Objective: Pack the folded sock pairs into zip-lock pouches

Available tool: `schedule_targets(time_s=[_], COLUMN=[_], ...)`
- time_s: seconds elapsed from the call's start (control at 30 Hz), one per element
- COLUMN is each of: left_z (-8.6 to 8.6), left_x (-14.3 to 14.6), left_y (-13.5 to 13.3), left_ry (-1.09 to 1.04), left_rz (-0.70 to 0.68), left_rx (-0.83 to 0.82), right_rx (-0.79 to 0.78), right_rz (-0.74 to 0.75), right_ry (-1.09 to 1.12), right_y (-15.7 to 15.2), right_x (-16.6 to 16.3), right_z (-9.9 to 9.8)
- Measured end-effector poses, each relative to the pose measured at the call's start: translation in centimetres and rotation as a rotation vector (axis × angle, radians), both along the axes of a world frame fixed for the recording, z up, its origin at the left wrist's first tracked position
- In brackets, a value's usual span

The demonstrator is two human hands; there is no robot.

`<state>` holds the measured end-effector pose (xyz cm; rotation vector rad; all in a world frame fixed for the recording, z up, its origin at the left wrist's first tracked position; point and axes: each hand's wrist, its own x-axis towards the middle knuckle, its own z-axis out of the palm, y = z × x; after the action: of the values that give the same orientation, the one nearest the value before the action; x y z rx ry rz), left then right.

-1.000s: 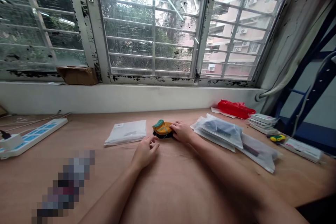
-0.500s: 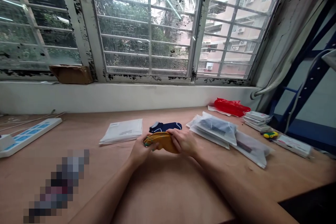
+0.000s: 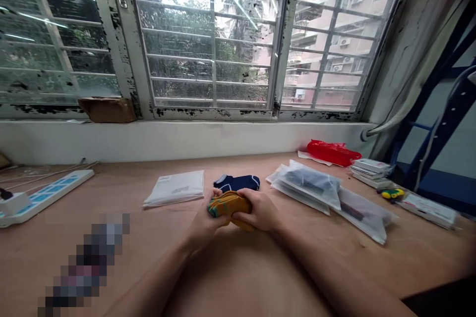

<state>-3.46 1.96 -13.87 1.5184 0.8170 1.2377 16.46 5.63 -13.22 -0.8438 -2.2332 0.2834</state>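
white packet (image 3: 176, 189) flat on table (image 3: 145, 242) | left hand (image 3: 207, 219) grasping teal-marked end of mustard sock bundle (image 3: 233, 204) | bundle between hands, just nearside of navy sock (image 3: 241, 182) | right hand (image 3: 263, 210) grasping bundle's other end | frosted bags (image 3: 316, 185) overlap at right

Your brown wooden tabletop (image 3: 156, 237)
At your twelve, navy white-trimmed fabric sock (image 3: 241, 182); eleven, flat white packet (image 3: 174, 189); one, frosted plastic bags (image 3: 316, 185).

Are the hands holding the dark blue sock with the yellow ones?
No, the dark blue sock lies on the table, while the left hand and right hand hold the yellow socks.
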Motion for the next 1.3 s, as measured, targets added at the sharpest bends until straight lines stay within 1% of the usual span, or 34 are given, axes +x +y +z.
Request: schedule_targets(time_s=[0.17, 0.23, 0.3, 0.37, 0.5, 0.6, 0.67, 0.77, 0.87, 0.93, 1.13, 1.23, 1.27, 1.3], left_z=[0.6, 0.7, 0.7, 0.4, -0.5, -0.8, -1.1, -1.6, -1.9, -1.8, -0.4, 0.1, 0.2, 0.3], left_x=[0.6, 0.7, 0.7, 0.7, 0.8, 0.8, 0.7, 0.4, 0.1, -0.1, -0.3, -1.2, -1.8, -2.7], left_y=[-0.7, -0.8, -0.7, -0.4, 0.4, 0.9, 1.1, 1.1, 0.9, 0.8, 0.7, 1.2, 1.6, 2.0], left_ry=[0.188, 0.193, 0.14, 0.036, -0.171, -0.26, -0.253, -0.168, -0.092, -0.065, -0.058, 0.029, 0.08, 0.156], left_rz=[0.05, 0.05, 0.053, 0.053, 0.08, 0.117, 0.11, 0.059, 0.005, 0.0, 0.03, 0.02, 0.049, 0.123], left_rx=[0.201, 0.26, 0.264, 0.168, -0.107, -0.21, -0.22, -0.159, -0.11, -0.07, 0.0, 0.049, 0.09, 0.14], right_rx=[0.026, 0.065, 0.104, 0.126, 0.108, 0.012, -0.059, -0.102, -0.081, -0.056, 0.055, 0.073, 0.082, 0.094], right_rz=[0.075, 0.083, 0.075, 0.066, 0.05, 0.01, -0.004, -0.009, 0.022, 0.046, 0.002, -0.02, -0.037, -0.059], right_ry=[0.027, 0.031, 0.026, 0.011, -0.043, -0.066, -0.06, -0.03, -0.01, -0.009, -0.07, -0.11, -0.126, -0.142], right_y=[-0.1, -0.1, -0.2, -0.2, -0.6, -0.9, -1.0, -1.2, -1.4, -1.4, -1.2, -1.0, -0.9, -0.8], right_x=[0.0, 0.0, 0.0, 0.0, -0.2, -0.5, -0.6, -0.5, -0.4, -0.2, 0.0, 0.3, 0.4, 0.6], right_z=[0.0, -0.1, -0.1, -0.1, 0.2, 0.4, 0.6, 0.8, 1.1, 1.3, 1.4, 1.4, 1.3, 1.3])
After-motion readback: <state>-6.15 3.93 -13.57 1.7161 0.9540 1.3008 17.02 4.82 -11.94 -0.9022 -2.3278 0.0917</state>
